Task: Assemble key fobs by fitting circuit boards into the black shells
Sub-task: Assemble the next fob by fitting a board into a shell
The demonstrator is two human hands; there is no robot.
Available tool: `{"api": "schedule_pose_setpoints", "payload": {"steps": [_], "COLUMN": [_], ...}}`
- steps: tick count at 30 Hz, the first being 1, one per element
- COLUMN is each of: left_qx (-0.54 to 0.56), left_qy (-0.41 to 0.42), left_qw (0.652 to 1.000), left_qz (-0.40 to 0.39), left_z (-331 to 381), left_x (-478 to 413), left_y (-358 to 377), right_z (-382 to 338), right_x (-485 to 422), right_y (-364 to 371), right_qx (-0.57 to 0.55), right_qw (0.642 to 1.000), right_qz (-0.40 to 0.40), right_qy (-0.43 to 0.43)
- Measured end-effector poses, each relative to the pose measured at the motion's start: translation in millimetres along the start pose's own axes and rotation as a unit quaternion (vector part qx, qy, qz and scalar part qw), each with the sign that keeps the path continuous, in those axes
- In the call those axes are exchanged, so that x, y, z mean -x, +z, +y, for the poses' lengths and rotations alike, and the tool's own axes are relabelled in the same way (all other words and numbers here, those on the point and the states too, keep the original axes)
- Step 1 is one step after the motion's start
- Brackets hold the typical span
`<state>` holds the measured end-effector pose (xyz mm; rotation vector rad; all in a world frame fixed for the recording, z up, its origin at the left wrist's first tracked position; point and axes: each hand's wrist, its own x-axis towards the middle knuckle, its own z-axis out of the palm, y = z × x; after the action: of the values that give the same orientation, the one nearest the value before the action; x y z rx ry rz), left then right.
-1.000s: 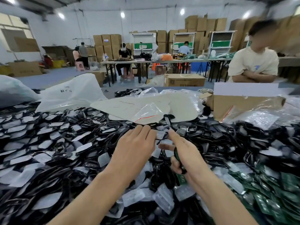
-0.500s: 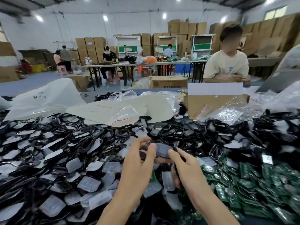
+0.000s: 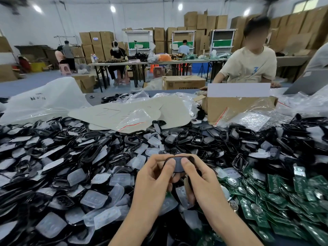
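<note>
Left hand (image 3: pixel 154 176) and right hand (image 3: pixel 200 178) are pinching one black shell (image 3: pixel 177 165) together, thumbs pressing its centre, probably seating a part; circuit boards (image 3: pixel 275 196) are lying close by.

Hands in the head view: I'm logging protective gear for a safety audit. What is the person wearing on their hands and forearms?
Nothing. The left hand and right hand are bare: no gloves or rings. Both forearms are uncovered to the frame edge, with no sleeve, watch or wrist strap in view. Thumbnails are short and unpainted.
</note>
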<state>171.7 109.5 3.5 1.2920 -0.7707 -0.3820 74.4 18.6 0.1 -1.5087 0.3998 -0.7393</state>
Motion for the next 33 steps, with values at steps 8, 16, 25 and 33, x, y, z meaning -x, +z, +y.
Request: {"api": "schedule_pose_setpoints", "payload": {"steps": [8,16,25,33], "left_qx": [0.129,0.017,0.042,0.034], "left_qy": [-0.085,-0.026,-0.014,-0.016], "left_qw": [0.988,0.999,0.999,0.999], "left_qz": [-0.019,-0.024,-0.002,-0.027], "left_z": [-6.0,-7.7,-4.7,-4.8], "left_x": [2.9,5.6,6.6,7.5], "left_y": [-1.0,4.2,5.0,3.2], "right_z": [0.3,2.1,4.6,1.4], "right_x": [3.3,2.3,-0.4,-0.6], "right_y": [0.1,-0.4,-2.9,-3.8], "right_qx": [0.006,-0.019,-0.053,-0.061], "right_qw": [1.000,0.997,0.996,0.993], "right_qz": [0.023,0.071,0.063,0.083], "right_qy": [0.005,0.012,0.037,0.055]}}
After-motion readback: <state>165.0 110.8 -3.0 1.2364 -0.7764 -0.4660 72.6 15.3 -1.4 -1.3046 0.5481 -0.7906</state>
